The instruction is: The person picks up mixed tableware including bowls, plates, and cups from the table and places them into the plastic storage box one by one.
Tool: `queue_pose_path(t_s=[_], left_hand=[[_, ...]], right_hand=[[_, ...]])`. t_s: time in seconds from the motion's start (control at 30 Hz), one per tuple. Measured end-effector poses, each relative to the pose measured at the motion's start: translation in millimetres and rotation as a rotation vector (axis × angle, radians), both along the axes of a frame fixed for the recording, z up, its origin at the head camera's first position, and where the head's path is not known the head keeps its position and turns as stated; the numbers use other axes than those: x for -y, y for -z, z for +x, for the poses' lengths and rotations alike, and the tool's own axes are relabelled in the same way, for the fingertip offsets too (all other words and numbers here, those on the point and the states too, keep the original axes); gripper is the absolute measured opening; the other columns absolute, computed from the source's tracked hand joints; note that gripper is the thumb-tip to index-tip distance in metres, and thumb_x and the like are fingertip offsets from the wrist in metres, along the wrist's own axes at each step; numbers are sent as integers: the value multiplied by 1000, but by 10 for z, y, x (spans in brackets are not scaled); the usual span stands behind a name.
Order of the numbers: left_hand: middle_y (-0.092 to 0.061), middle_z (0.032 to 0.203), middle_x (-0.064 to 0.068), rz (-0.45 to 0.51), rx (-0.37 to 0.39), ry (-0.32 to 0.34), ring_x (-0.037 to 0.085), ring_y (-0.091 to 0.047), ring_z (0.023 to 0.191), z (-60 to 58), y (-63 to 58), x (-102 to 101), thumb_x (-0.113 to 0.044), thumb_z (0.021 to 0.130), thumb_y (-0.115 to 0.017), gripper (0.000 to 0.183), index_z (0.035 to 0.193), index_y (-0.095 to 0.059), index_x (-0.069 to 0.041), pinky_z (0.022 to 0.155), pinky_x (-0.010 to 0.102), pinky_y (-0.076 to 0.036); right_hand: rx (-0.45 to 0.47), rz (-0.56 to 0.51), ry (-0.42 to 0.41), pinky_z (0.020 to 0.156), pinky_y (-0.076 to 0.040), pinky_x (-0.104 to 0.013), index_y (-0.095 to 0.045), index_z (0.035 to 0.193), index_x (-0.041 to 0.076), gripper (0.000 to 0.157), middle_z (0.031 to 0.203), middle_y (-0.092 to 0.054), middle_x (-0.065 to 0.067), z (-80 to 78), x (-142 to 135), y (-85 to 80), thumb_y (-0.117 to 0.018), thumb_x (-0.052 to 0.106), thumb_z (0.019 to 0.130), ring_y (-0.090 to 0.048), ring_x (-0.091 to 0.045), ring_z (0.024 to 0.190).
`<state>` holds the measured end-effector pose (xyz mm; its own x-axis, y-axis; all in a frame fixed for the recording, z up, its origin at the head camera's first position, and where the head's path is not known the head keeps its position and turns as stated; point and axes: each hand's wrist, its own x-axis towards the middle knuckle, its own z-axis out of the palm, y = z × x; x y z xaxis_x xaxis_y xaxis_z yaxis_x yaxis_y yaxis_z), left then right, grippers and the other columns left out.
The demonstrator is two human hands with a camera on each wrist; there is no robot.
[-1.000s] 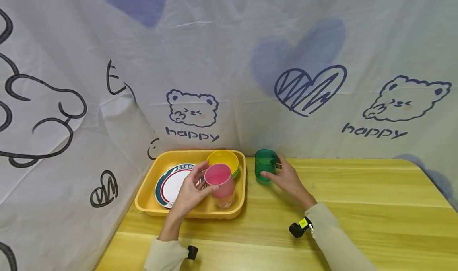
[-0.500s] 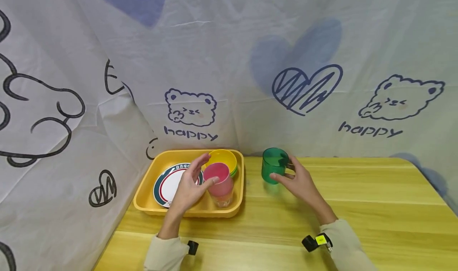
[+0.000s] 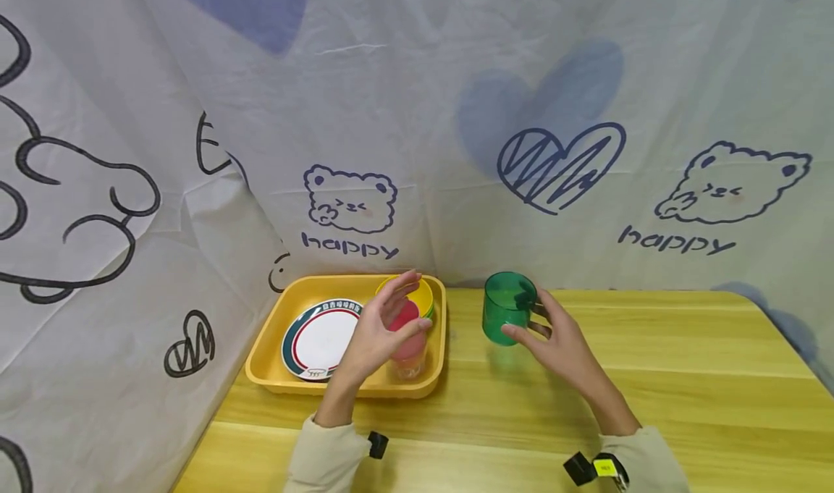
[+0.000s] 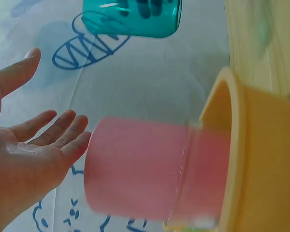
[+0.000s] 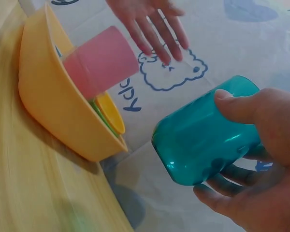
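My right hand [image 3: 557, 341] holds a see-through green cup [image 3: 507, 315] upright, thumb on the near side and fingers around the far side. In the right wrist view the cup [image 5: 203, 137] shows clear of the wooden table. My left hand [image 3: 381, 334] is raised over the tray, fingers spread and thumb apart, with nothing in its grasp. Close beside it a pink cup [image 3: 410, 347] sits stacked in a clear cup [image 3: 409, 369]. The left wrist view shows the fingertips right by the rim of the pink cup [image 4: 135, 166].
A yellow tray [image 3: 260, 359] stands at the left on the wooden table [image 3: 495, 435]. In it lie a white plate with a green and red rim [image 3: 322, 341] and a yellow bowl [image 3: 425, 296] over something green. A printed cloth [image 3: 443, 116] hangs behind the table.
My left hand has let go of the pink cup, leaving it in the tray, and has shifted up and right. My right hand has moved right with the green cup, lifting it.
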<state>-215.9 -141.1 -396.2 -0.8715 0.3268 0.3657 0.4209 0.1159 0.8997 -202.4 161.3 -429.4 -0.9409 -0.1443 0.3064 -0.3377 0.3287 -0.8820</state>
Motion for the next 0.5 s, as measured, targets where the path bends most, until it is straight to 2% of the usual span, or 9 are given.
queue_pose_path(t_s=[0.3,0.5], left_hand=[[-39,160,14,76,43,133,32,-37,147,42,27,-338,2,93,-73,73,156,-38,-5,121,46,-31],[-40,160,12,76,60,162,29,-40,146,35,49,-500,-3,95,-72,70,156,-39,-6,119,43,-34]], right_hand=[[-34,18,4,102,-51,-52,-36,158,5,77,149,-49,-21,116,-10,-5,-77,18,94,-50,-42,134],[-17,1,10,103,-51,-50,-38,156,6,74,148,-51,-21,160,-16,-40,-76,20,95,-51,-40,134]])
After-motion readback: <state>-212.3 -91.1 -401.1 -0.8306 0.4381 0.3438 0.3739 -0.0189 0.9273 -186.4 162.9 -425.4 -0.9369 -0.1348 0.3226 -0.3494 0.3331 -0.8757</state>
